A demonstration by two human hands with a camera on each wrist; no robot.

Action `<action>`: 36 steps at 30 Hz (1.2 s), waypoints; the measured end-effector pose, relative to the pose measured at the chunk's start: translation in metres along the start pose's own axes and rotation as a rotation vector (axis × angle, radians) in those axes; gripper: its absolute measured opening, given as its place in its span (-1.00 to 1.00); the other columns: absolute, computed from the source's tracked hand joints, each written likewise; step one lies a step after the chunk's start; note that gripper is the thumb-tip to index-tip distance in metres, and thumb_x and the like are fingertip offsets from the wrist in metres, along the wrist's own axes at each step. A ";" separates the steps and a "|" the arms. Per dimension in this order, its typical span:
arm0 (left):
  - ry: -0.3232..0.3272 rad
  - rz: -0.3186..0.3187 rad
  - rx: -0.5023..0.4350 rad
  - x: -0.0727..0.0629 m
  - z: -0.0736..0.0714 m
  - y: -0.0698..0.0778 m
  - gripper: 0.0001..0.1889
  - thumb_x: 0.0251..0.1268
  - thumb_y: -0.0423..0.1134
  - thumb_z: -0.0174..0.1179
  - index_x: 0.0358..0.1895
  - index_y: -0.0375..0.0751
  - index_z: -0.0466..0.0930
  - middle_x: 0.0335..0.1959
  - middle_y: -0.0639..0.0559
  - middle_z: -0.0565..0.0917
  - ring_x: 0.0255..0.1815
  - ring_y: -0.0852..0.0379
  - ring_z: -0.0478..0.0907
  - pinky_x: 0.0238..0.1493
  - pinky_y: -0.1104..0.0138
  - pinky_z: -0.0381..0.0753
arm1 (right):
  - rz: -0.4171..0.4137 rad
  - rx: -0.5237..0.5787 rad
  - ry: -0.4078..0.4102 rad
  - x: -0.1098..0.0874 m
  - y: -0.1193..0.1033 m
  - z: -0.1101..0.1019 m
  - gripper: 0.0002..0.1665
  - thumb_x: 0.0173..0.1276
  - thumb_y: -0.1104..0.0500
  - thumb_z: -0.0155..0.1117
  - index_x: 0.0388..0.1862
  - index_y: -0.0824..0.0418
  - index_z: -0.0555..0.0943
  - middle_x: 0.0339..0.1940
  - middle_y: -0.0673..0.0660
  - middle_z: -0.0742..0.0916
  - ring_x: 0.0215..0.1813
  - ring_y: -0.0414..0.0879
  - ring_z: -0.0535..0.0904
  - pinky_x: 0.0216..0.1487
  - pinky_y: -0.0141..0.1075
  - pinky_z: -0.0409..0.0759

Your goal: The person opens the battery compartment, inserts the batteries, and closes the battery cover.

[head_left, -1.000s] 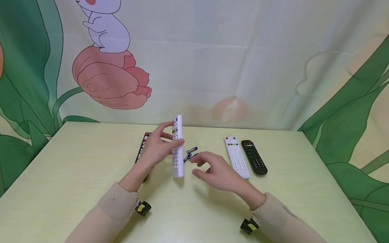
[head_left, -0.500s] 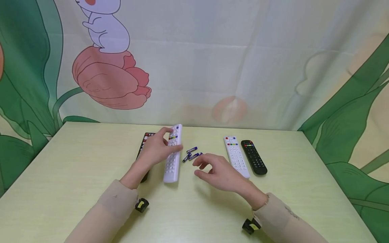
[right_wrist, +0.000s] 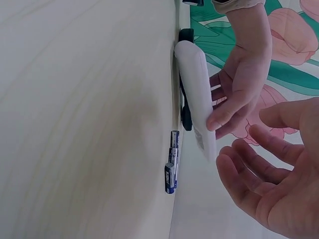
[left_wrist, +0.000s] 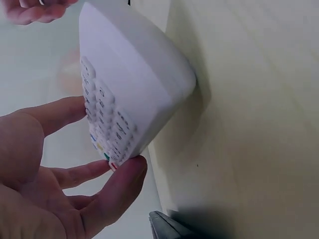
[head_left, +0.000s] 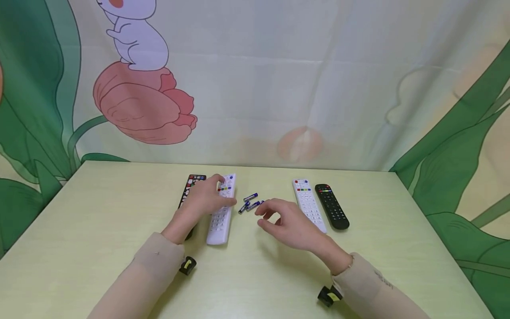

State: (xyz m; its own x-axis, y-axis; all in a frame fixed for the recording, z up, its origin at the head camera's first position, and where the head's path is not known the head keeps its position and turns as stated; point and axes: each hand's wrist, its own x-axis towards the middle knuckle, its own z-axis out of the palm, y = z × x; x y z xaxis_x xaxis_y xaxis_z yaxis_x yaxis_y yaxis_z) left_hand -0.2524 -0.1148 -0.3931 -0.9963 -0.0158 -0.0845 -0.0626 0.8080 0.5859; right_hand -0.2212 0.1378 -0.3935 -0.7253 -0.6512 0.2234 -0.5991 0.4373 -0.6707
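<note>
My left hand (head_left: pixel 204 197) grips a white remote control (head_left: pixel 218 226) by its edges, keypad up, thumb on the right side. In the left wrist view, the remote (left_wrist: pixel 134 59) is tilted, its near end low at the tabletop and the fingers round its far part. Just left of it lies a black remote control (head_left: pixel 186 189), partly covered by that hand. Several blue-and-silver batteries (head_left: pixel 250 197) lie loose on the table between the hands. My right hand (head_left: pixel 292 223) hovers beside them with loosely bent fingers, nothing in it; the right wrist view shows this hand (right_wrist: pixel 279 179) too.
A second white remote control (head_left: pixel 308 206) and another black one (head_left: pixel 332 206) lie side by side beyond the right hand. The pale table (head_left: pixel 119 199) ends at a printed curtain (head_left: pixel 255 88) behind it.
My left hand has lowered the white remote and turned it from standing on edge to keypad up, shifting it left and nearer. The right hand has barely moved.
</note>
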 end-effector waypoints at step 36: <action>0.021 -0.022 0.254 0.013 0.010 0.001 -0.30 0.14 0.09 0.53 0.14 -0.38 0.53 -0.29 -0.14 0.62 -0.39 -0.01 0.57 -0.43 0.27 0.56 | -0.012 -0.121 -0.005 0.003 0.007 0.000 -0.84 0.46 0.24 0.33 -0.02 0.20 0.67 -0.05 0.13 0.75 -0.06 0.00 0.64 -0.04 -0.10 0.67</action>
State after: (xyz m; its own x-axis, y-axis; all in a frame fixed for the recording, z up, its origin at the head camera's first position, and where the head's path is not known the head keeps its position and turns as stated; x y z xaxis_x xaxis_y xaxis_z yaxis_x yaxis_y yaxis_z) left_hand -0.2644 -0.1083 -0.4012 -0.9960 -0.0454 -0.0769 -0.0704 0.9293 0.3626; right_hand -0.2272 0.1386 -0.3975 -0.7162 -0.6599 0.2271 -0.6446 0.5007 -0.5778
